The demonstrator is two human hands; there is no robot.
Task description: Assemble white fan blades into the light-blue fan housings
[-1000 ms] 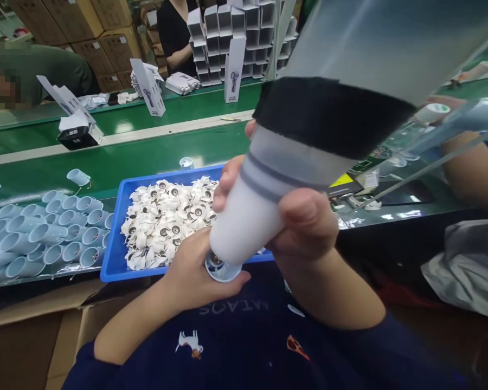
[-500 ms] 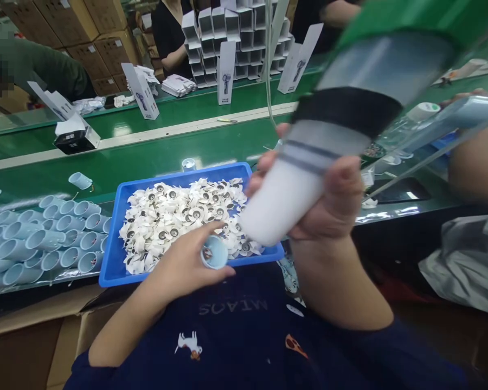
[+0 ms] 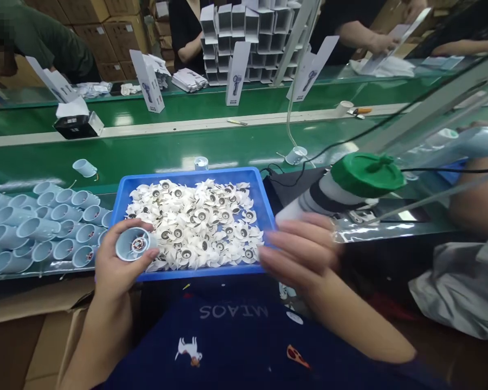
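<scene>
left hand [image 3: 114,276] is clamping a blue cup [image 3: 124,244] at the near-left corner of the tray [image 3: 211,272]; right hand [image 3: 305,252] is hovering, fingers apart, by its near-right corner. light, level holding is probably helping.

1 head-worn camera looks forward and down, close above the hands [image 3: 109,268].

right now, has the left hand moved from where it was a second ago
Yes, to the left: the left hand was in front of the tray near its middle, and now holds the cup at its left end.
</scene>
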